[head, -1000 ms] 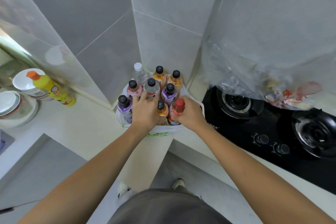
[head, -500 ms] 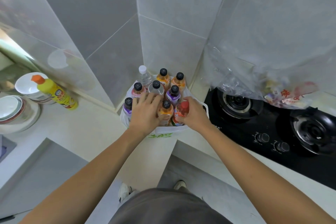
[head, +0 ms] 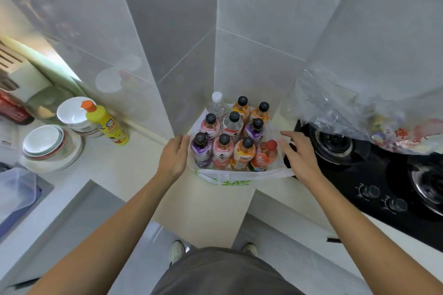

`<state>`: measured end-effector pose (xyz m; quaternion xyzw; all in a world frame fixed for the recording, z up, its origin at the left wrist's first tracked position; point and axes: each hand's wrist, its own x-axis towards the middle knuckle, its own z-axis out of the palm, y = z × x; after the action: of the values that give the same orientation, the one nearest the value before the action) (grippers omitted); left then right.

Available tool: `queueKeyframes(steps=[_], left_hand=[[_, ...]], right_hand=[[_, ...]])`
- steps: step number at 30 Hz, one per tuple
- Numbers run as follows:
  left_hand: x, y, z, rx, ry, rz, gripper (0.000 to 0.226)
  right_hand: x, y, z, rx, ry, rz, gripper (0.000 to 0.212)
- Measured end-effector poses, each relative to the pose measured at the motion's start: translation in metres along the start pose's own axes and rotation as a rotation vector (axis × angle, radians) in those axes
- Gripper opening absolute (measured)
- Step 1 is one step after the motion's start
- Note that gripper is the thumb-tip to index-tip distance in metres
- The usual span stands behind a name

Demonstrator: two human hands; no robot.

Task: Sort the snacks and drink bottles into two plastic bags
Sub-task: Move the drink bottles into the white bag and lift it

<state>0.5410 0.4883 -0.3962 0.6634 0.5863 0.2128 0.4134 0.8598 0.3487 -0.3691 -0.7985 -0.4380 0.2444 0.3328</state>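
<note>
Grey wall tiles meet in a corner at twelve o'clock, and the pale surface (head: 211,201) below them carries a white plastic bag (head: 227,178) packed with upright drink bottles (head: 230,141); ten caps show, nine dark or white and one red. Half a second ago both hands were down among the bottles, the left spread over the caps and the right wrapped round the red-capped bottle (head: 265,155); now both have come off. The left hand (head: 173,157) rests released at nine o'clock of the bag, fingers against its rim; the right hand (head: 297,157) sits at three o'clock, fingers spread and grasping nothing, just touching the bag's stretched edge; the red-capped bottle stands alone at the front right of the cluster. My reading is that the bottle half of the sorting looks finished, and that the hands are placed to gather the bag's edges or handles. A clear plastic bag (head: 359,112) holding snack packets (head: 402,136) lies at two o'clock over the black gas hob (head: 374,175); no loose snacks or bottles show on the surface. A yellow detergent bottle (head: 105,122) and stacked bowls (head: 48,143) stand at ten o'clock, well apart from the work.
</note>
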Motion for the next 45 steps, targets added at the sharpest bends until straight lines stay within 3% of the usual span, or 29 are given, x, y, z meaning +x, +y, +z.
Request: queueKeyframes(steps=[3,6,8,11,15,18,25,34,42,45], left_hand=[[0.012,-0.002,0.004,-0.149,-0.121,-0.201,0.054],[0.026,-0.010,0.009,-0.174,-0.217,-0.287,0.061],[0.034,-0.014,0.011,-0.196,-0.263,-0.314,0.065],[0.044,-0.019,0.014,-0.249,-0.321,-0.321,0.064],[0.053,-0.023,0.017,-0.266,-0.259,-0.286,0.048],[0.051,-0.019,0.017,-0.287,-0.181,-0.199,0.027],[0.055,-0.020,0.016,-0.381,-0.039,-0.200,0.013],[0.070,0.004,0.018,-0.363,-0.081,-0.382,0.045],[0.076,0.009,0.020,-0.297,-0.118,-0.374,0.019],[0.069,0.015,0.019,-0.262,-0.092,-0.322,0.027]], right_hand=[[0.006,0.004,0.003,-0.122,0.076,0.078,0.057],[0.011,0.003,0.002,-0.235,0.017,0.288,0.053],[0.013,0.006,0.001,-0.218,-0.061,0.403,0.052],[0.016,0.015,0.002,-0.064,-0.036,0.480,0.027],[0.016,0.011,0.000,0.155,0.067,0.438,0.024],[0.014,-0.012,-0.004,0.288,0.043,0.348,0.023],[0.013,-0.058,-0.006,0.414,0.055,0.215,0.020],[0.004,-0.064,-0.005,0.458,0.041,0.215,0.022],[0.002,-0.066,-0.005,0.447,0.050,0.217,0.020],[0.002,-0.065,-0.004,0.450,0.053,0.215,0.021]])
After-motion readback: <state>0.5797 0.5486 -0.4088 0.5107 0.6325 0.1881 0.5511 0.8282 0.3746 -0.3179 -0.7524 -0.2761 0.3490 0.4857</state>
